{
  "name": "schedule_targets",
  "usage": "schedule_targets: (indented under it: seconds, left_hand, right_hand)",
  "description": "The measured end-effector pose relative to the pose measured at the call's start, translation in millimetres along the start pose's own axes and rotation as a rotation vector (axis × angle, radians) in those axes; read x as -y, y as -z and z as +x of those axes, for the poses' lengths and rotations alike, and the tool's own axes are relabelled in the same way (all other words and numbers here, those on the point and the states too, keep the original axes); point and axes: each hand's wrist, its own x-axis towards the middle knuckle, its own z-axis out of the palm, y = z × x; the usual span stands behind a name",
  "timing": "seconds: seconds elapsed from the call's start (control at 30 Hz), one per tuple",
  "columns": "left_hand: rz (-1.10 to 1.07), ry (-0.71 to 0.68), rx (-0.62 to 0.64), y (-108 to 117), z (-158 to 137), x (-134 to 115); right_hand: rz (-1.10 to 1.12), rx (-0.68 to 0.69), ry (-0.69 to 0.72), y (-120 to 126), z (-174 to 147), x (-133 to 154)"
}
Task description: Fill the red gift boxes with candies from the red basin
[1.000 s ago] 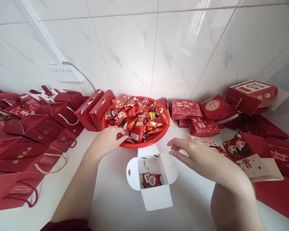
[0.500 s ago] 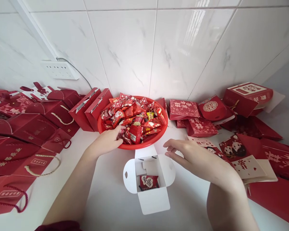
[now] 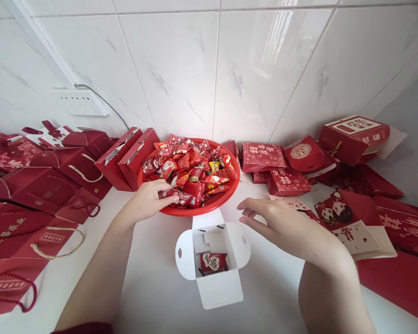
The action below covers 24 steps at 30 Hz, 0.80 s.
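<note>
At the near left rim of a red bowl [image 3: 226, 197], my left hand [image 3: 148, 200] pinches a red wrapped candy [image 3: 179, 197] between thumb and fingers. Many other wrapped candies [image 3: 195, 160], mostly red with a yellow one among them, fill the bowl. My right hand [image 3: 268, 215] hovers to the right of an open white-lined box [image 3: 220, 292], fingers loosely bent and apart, holding nothing. The box stands upright in front of the bowl with its flaps folded out. Inside it lies a red candy packet [image 3: 213, 263] with white lettering.
Rows of red gift boxes [image 3: 38, 185] with rope handles crowd the left side. Two narrow red boxes [image 3: 139, 153] lean by the bowl. More red boxes [image 3: 292, 181] and printed cards [image 3: 358, 239] lie at the right. A socket strip [image 3: 80, 103] is on the tiled wall.
My left hand has taken hold of a red candy and drawn it slightly toward the bowl's near left rim. The right hand stays nearly in place. The view has shifted slightly.
</note>
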Motion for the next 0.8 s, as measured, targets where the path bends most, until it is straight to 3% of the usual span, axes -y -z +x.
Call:
schedule_targets:
  seconds: [0.13, 0.23, 0.37, 0.47, 0.53, 0.63, 0.8]
  left_hand:
    - [-0.063, -0.099, -0.132, 5.0, -8.3, -13.3]
    - [-0.115, -0.356, -0.353, 3.6, -17.9, -27.6]
    - [-0.044, -0.697, -0.523, -3.2, -32.4, -48.9]
    - [0.098, -0.819, -0.556, -7.9, -39.2, -59.7]
    - [0.165, -0.847, -0.535, -9.3, -40.9, -61.5]
    - [0.231, -0.771, -0.401, -6.4, -41.9, -57.4]
    - [0.321, -0.499, -0.216, 10.7, -43.7, -44.0]
  right_hand:
    - [0.02, -0.03, 0.035, 1.1, 2.4, 2.0]
    - [0.142, -0.067, 0.092, 0.4, 7.4, 8.9]
    - [0.514, -0.068, 0.163, -10.1, 20.9, 20.5]
    - [0.853, 0.028, 0.238, -23.4, 33.2, 22.6]
    - [0.98, 0.078, 0.269, -29.4, 38.5, 20.1]
    - [0.96, 0.057, 0.274, -29.0, 38.5, 14.4]
    - [0.514, 0.033, 0.271, -20.4, 27.8, 13.4]
